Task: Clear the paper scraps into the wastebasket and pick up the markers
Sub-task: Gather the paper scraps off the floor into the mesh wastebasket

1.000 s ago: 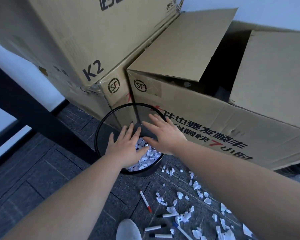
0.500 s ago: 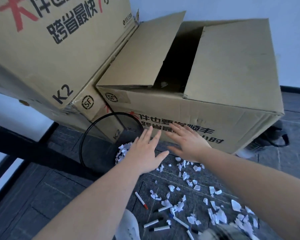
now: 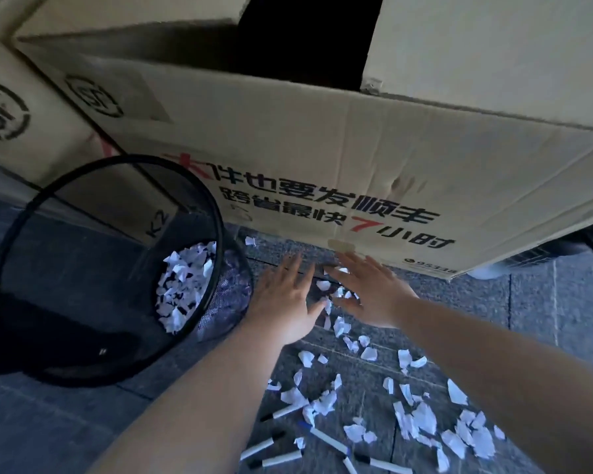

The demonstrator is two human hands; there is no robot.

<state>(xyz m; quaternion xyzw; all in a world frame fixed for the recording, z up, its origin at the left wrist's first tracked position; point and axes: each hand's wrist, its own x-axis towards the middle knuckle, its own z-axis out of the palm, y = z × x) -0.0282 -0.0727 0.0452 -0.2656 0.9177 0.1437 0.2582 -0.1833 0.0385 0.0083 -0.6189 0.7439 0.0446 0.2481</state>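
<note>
step: gathering torn white paper scraps (image 3: 336, 304) at centre | left hand (image 3: 283, 304), right hand (image 3: 367, 292) flat, spread, empty | next: cup scraps together, lift to black mesh wastebasket (image 3: 199, 302) (markers (image 3: 326, 437) untouched)

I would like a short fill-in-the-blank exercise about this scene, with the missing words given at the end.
1. The wastebasket is made of black ____.
2. Both hands, left hand and right hand, are spread ____ over paper scraps.
3. The markers lie on the ____.
4. Behind the hands stands a large cardboard ____.

Missing words: mesh; open; floor; box
</note>
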